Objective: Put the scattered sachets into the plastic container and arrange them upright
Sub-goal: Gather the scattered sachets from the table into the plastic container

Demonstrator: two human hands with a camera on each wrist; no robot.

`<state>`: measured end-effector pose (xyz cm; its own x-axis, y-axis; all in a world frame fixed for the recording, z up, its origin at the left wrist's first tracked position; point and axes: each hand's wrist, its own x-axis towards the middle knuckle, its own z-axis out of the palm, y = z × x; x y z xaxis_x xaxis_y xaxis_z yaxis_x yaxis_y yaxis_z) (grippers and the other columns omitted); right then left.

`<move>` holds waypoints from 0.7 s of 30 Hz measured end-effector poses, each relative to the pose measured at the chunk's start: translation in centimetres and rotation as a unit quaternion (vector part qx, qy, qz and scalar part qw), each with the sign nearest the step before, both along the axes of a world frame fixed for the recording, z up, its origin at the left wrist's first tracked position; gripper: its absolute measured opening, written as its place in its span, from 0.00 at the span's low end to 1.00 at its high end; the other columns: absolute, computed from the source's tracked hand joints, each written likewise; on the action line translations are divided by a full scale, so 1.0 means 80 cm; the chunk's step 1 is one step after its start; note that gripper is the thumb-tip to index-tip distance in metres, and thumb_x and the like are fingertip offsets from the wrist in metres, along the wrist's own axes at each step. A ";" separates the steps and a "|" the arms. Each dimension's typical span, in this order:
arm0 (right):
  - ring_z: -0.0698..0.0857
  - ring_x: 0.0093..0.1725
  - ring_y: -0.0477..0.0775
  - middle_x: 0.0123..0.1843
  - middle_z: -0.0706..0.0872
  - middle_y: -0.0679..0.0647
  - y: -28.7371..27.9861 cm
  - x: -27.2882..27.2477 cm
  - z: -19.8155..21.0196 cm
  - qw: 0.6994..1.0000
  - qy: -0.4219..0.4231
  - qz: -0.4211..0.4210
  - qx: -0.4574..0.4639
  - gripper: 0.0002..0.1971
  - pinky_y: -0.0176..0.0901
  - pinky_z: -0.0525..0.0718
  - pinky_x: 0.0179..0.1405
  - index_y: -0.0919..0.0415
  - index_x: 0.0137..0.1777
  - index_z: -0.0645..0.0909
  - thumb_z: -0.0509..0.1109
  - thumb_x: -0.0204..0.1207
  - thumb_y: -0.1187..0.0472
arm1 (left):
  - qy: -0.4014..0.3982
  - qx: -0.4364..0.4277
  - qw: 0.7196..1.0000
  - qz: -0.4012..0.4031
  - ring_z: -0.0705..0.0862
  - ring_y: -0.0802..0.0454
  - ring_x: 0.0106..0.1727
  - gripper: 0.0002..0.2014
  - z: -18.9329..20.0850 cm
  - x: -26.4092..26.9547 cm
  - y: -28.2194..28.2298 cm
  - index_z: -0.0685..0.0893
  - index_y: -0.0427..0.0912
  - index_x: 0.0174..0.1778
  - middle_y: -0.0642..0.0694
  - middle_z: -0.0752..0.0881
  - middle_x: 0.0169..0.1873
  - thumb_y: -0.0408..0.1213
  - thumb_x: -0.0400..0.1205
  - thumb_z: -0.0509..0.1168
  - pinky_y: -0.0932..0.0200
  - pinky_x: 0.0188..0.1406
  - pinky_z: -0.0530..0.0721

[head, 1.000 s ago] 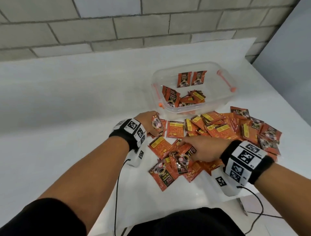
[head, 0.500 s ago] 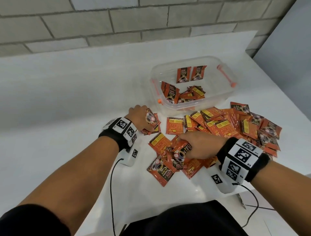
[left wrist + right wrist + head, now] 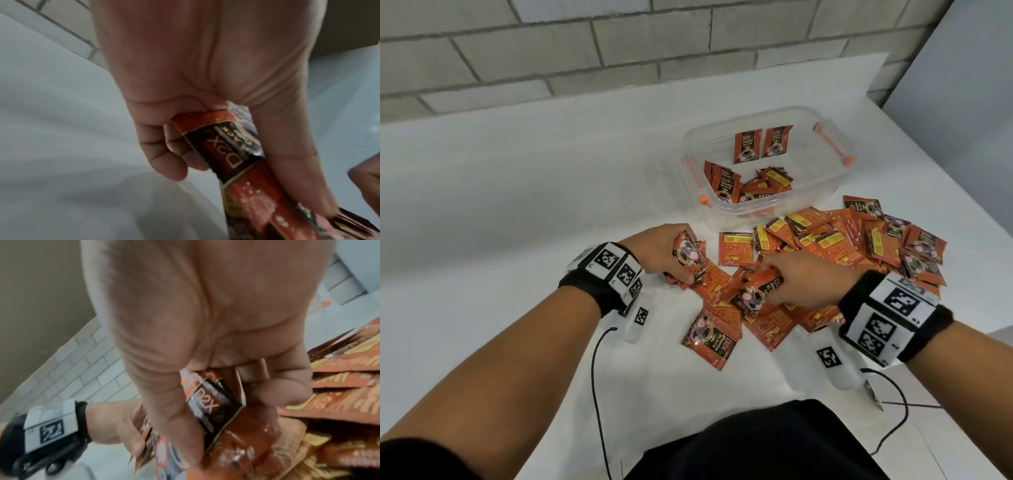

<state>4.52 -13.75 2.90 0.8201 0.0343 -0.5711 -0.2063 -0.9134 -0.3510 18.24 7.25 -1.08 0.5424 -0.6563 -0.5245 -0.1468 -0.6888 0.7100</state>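
Note:
Orange-and-black coffee sachets point(image 3: 835, 240) lie in a scattered heap on the white table, in front of a clear plastic container point(image 3: 822, 181) with orange clips. Inside it, two sachets point(image 3: 762, 145) lean upright on the far wall; others lie jumbled at its left end. My left hand point(image 3: 674, 255) grips a small stack of sachets point(image 3: 230, 155) between thumb and curled fingers at the heap's left edge. My right hand point(image 3: 787, 284) holds another bunch of sachets point(image 3: 213, 412) over the near part of the heap.
The white table point(image 3: 517, 222) runs back to a grey brick wall point(image 3: 585, 51). A single sachet point(image 3: 710, 337) lies apart near the front. Cables point(image 3: 595, 377) trail from both wrist cameras over the table's near edge.
Both hands have shifted slightly left and away from me while gathering sachets. The left hand's stack is turned more upright, and the right hand has closed round a bunch.

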 end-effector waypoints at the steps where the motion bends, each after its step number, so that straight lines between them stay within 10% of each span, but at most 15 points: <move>1: 0.77 0.44 0.41 0.62 0.78 0.47 -0.002 -0.002 0.004 1.000 0.001 -0.017 0.009 0.25 0.33 0.73 0.35 0.53 0.70 0.73 0.74 0.74 0.54 | 0.000 0.005 1.000 -0.017 0.87 0.50 0.42 0.28 0.001 -0.002 -0.003 0.77 0.46 0.55 0.45 0.87 0.46 0.31 0.64 0.83 0.54 0.39 0.87; 7: 0.73 0.39 0.36 0.52 0.79 0.44 0.037 -0.017 0.002 0.994 0.052 -0.010 0.092 0.19 0.30 0.71 0.30 0.49 0.61 0.73 0.74 0.74 0.54 | -0.066 0.079 0.989 -0.107 0.86 0.53 0.39 0.37 -0.007 -0.016 -0.019 0.73 0.52 0.70 0.50 0.81 0.52 0.31 0.67 0.81 0.55 0.37 0.90; 10: 0.77 0.42 0.42 0.68 0.79 0.55 0.060 -0.018 -0.018 0.995 0.057 0.058 0.063 0.30 0.31 0.70 0.33 0.58 0.75 0.67 0.72 0.75 0.55 | -0.119 0.094 0.981 -0.122 0.86 0.49 0.45 0.32 -0.011 -0.017 -0.019 0.76 0.50 0.64 0.49 0.84 0.54 0.36 0.66 0.82 0.53 0.41 0.89; 15: 0.75 0.47 0.51 0.63 0.80 0.58 0.071 -0.006 -0.019 0.995 0.028 0.092 0.022 0.29 0.34 0.68 0.31 0.61 0.75 0.67 0.70 0.77 0.52 | -0.165 0.115 0.973 -0.109 0.78 0.51 0.47 0.28 -0.014 -0.013 -0.010 0.71 0.48 0.53 0.51 0.79 0.49 0.42 0.66 0.82 0.61 0.36 0.73; 21: 0.76 0.34 0.45 0.41 0.83 0.52 0.077 0.002 0.002 0.993 0.031 0.080 0.077 0.11 0.38 0.71 0.30 0.59 0.51 0.79 0.69 0.76 0.53 | -0.136 0.087 0.986 -0.043 0.81 0.55 0.39 0.26 -0.020 -0.006 0.011 0.74 0.44 0.53 0.48 0.83 0.50 0.41 0.66 0.82 0.62 0.33 0.78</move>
